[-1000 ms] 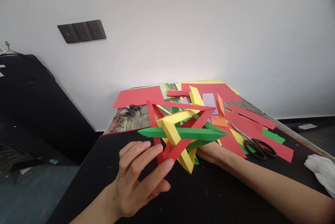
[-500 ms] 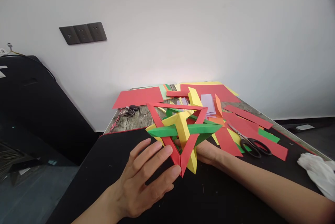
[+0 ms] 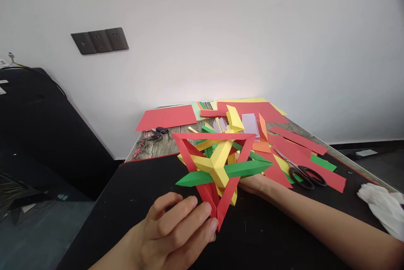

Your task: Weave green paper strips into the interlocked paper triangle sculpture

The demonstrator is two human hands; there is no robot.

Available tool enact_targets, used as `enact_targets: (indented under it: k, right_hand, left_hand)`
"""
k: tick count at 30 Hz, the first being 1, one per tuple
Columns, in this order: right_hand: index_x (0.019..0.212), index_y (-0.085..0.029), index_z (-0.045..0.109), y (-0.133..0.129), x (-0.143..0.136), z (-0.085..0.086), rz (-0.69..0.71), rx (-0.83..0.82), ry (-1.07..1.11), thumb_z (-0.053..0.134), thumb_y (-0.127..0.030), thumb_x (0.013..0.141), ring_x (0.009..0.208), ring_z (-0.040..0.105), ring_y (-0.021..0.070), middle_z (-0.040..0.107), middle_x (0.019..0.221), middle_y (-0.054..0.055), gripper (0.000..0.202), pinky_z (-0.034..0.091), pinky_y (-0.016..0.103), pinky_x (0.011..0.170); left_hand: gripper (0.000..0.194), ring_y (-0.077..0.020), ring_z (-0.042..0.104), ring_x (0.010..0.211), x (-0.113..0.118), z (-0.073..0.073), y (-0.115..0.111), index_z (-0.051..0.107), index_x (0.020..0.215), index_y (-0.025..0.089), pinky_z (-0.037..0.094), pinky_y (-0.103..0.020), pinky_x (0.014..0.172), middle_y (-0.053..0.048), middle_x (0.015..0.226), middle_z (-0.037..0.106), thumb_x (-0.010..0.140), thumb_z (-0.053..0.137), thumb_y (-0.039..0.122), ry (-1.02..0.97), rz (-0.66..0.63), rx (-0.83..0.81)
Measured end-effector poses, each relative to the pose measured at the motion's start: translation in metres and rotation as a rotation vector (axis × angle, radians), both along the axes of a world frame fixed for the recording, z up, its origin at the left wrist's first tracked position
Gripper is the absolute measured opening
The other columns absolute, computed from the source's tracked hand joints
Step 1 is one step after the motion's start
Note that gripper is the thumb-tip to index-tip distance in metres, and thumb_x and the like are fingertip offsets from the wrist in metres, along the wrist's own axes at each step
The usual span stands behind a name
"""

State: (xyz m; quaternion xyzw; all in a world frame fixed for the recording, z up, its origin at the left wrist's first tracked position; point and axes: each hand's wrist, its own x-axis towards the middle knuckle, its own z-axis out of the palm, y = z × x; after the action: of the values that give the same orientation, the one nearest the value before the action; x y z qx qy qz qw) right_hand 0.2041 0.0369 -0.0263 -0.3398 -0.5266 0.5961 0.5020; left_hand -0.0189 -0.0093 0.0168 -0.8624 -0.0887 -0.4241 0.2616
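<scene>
An interlocked paper model (image 3: pixel 217 165) of folded red, yellow and green strips is up over the black mat. A red triangle faces me, one corner pointing down, with yellow arms and a green bar crossing through it. My left hand (image 3: pixel 178 230) has its fingertips closed on the lower red corner, the thumb mostly hidden. From the right, my right hand (image 3: pixel 253 182) reaches behind and beneath the model and supports it there. The fingers of that hand are largely covered by the paper.
Black-handled scissors (image 3: pixel 304 176) lie on red strips (image 3: pixel 328 173) to the right. A crumpled white tissue (image 3: pixel 380 207) is at the right edge. Red sheets (image 3: pixel 168 117), folded lilac paper (image 3: pixel 251 125) and a small dark-handled tool (image 3: pixel 158 133) lie toward the wall.
The model has tilted and turned, so its yellow centre now faces me and the red top edge sits lower. My left hand has moved slightly down with the lower corner.
</scene>
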Motion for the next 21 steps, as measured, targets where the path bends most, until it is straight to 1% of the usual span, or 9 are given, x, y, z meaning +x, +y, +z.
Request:
enact_targets:
  k: [2, 5, 6, 7, 9, 11, 13, 17, 21]
  right_hand:
    - [0.077, -0.021, 0.072, 0.001, 0.002, -0.002, 0.008, -0.033, 0.007, 0.079, -0.040, 0.063, 0.070, 0.068, 0.0214, 0.072, 0.074, 0.004, 0.025, 0.058, 0.034, 0.062]
    - [0.075, -0.021, 0.072, 0.001, 0.003, 0.000, 0.011, -0.052, 0.015, 0.080, -0.039, 0.062, 0.071, 0.067, 0.0212, 0.072, 0.073, 0.003, 0.023, 0.057, 0.033, 0.062]
    - [0.073, -0.021, 0.071, 0.000, 0.003, 0.001, 0.011, -0.054, 0.019, 0.080, -0.038, 0.062, 0.071, 0.067, 0.0207, 0.071, 0.073, 0.003, 0.022, 0.056, 0.033, 0.062]
    - [0.071, -0.021, 0.071, 0.000, 0.003, 0.002, 0.010, -0.053, 0.022, 0.081, -0.038, 0.062, 0.069, 0.066, 0.0200, 0.071, 0.072, 0.003, 0.021, 0.056, 0.032, 0.061]
    - [0.063, -0.021, 0.068, -0.001, 0.002, 0.003, 0.002, -0.050, 0.031, 0.082, -0.036, 0.059, 0.063, 0.064, 0.0178, 0.069, 0.066, 0.001, 0.022, 0.054, 0.029, 0.056]
    - [0.057, -0.021, 0.064, -0.002, 0.003, 0.004, -0.017, -0.045, 0.037, 0.083, -0.036, 0.058, 0.057, 0.061, 0.0152, 0.066, 0.060, -0.001, 0.025, 0.051, 0.027, 0.052]
    - [0.055, -0.021, 0.063, -0.003, 0.003, 0.005, -0.035, -0.036, 0.039, 0.083, -0.036, 0.058, 0.055, 0.059, 0.0145, 0.064, 0.058, -0.001, 0.026, 0.050, 0.026, 0.051]
    - [0.071, -0.022, 0.068, -0.003, 0.001, 0.006, -0.049, -0.006, 0.034, 0.079, -0.038, 0.065, 0.067, 0.064, 0.0179, 0.069, 0.070, 0.000, 0.020, 0.053, 0.029, 0.059]
    - [0.083, -0.022, 0.068, 0.001, 0.000, -0.002, -0.083, 0.028, 0.009, 0.078, -0.038, 0.067, 0.074, 0.064, 0.0193, 0.070, 0.080, 0.001, 0.024, 0.054, 0.031, 0.065]
  left_hand:
    - [0.011, -0.0107, 0.061, 0.095, 0.002, -0.003, 0.000, 0.072, 0.085, 0.024, 0.050, -0.024, 0.088, 0.003, 0.096, 0.074, 0.085, 0.067, 0.014, -0.066, -0.012, 0.037]
    - [0.010, -0.0109, 0.059, 0.098, 0.003, -0.006, 0.002, 0.072, 0.091, 0.024, 0.049, -0.025, 0.088, 0.004, 0.102, 0.073, 0.084, 0.069, 0.018, 0.046, 0.000, 0.020]
    - [0.009, -0.0111, 0.059, 0.099, 0.004, -0.007, 0.003, 0.072, 0.093, 0.025, 0.049, -0.025, 0.089, 0.004, 0.105, 0.073, 0.085, 0.069, 0.021, 0.045, -0.006, 0.031]
    - [0.007, -0.0111, 0.059, 0.100, 0.004, -0.008, 0.005, 0.073, 0.090, 0.026, 0.049, -0.025, 0.089, 0.004, 0.106, 0.073, 0.086, 0.068, 0.023, -0.022, -0.039, 0.072]
    - [0.007, -0.0113, 0.059, 0.104, 0.005, -0.010, 0.008, 0.073, 0.089, 0.025, 0.049, -0.026, 0.090, 0.004, 0.113, 0.072, 0.088, 0.066, 0.025, -0.030, -0.044, 0.099]
    - [0.010, -0.0112, 0.059, 0.107, 0.005, -0.013, 0.010, 0.073, 0.091, 0.023, 0.049, -0.026, 0.089, 0.003, 0.118, 0.071, 0.089, 0.064, 0.023, 0.001, -0.043, 0.105]
    - [0.013, -0.0109, 0.059, 0.109, 0.004, -0.015, 0.011, 0.073, 0.094, 0.021, 0.049, -0.025, 0.090, 0.001, 0.122, 0.069, 0.089, 0.062, 0.016, 0.027, -0.040, 0.090]
    - [0.022, -0.0136, 0.059, 0.109, 0.002, -0.012, 0.009, 0.072, 0.098, 0.020, 0.050, -0.029, 0.093, -0.002, 0.122, 0.069, 0.087, 0.058, 0.007, -0.004, 0.008, 0.008]
    - [0.025, -0.0198, 0.057, 0.110, 0.005, -0.004, 0.010, 0.070, 0.100, 0.019, 0.050, -0.035, 0.091, -0.006, 0.113, 0.072, 0.080, 0.063, 0.005, -0.027, 0.090, -0.024]
